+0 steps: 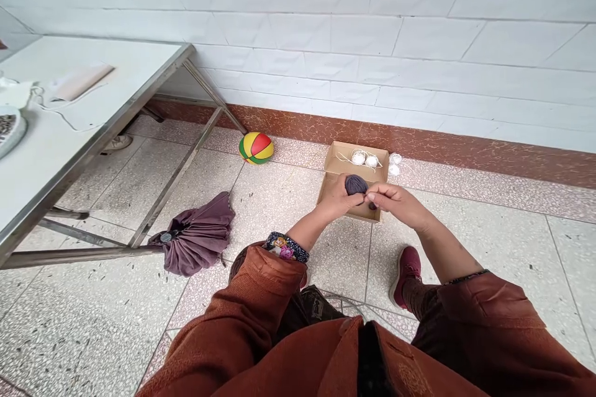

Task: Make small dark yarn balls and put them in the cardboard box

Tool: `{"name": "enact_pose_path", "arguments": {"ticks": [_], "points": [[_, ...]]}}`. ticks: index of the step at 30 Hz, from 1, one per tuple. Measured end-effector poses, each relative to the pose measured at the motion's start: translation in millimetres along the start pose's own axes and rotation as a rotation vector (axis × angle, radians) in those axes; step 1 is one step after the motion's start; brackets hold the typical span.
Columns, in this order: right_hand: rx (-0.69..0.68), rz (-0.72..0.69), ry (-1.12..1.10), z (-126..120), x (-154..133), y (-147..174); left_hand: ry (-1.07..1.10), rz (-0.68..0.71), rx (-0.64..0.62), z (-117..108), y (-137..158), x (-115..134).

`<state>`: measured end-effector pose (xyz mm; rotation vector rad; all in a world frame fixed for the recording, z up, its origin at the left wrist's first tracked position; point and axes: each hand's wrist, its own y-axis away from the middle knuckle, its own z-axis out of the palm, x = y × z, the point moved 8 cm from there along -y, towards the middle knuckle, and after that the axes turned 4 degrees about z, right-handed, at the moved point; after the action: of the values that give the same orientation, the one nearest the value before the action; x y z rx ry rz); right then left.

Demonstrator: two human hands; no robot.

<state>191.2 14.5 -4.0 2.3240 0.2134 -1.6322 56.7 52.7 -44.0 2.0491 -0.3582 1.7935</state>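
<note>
My left hand (339,197) is closed round a dark grey ball of yarn (356,184), held above an open cardboard box (329,164). Close beside it, my right hand (395,201) has its thumb and forefinger pinched at the ball's right side, apparently on the yarn's strand, which is too thin to make out clearly. A small dark bit (372,205) shows just under the right fingertips. Inside the box's far end lie two white yarn balls (364,159) with loose strands.
White yarn (395,162) lies on the floor right of the box. A colourful ball (256,148) sits near the wall. Left stands a metal-framed table (107,105) with a bowl (12,130) on it. A purple cloth item (200,232) lies by its leg.
</note>
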Motion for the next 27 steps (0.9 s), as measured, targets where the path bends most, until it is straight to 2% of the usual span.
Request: {"name": "enact_pose_path", "arguments": {"ticks": [4, 7, 12, 15, 19, 23, 27], "points": [[0.168, -0.082, -0.007, -16, -7, -1, 0.138, -0.056, -0.274, 26, 16, 5], [0.285, -0.135, 0.046, -19, -8, -3, 0.323, -0.087, -0.377, 37, 26, 12], [0.357, -0.181, 0.051, -19, -9, -2, 0.524, -0.148, -0.353, 42, 29, 11], [0.406, -0.168, 0.076, -24, -8, -2, 0.477, -0.132, -0.318, 39, 26, 8], [0.476, -0.136, 0.103, -30, 0, -5, 0.408, -0.020, -0.335, 35, 26, 18], [0.437, -0.064, 0.072, -25, 15, -12, 0.542, 0.047, -0.367, 34, 28, 35], [0.417, -0.047, 0.071, -19, 22, -13, 0.661, -0.006, -0.388, 34, 27, 40]]}}
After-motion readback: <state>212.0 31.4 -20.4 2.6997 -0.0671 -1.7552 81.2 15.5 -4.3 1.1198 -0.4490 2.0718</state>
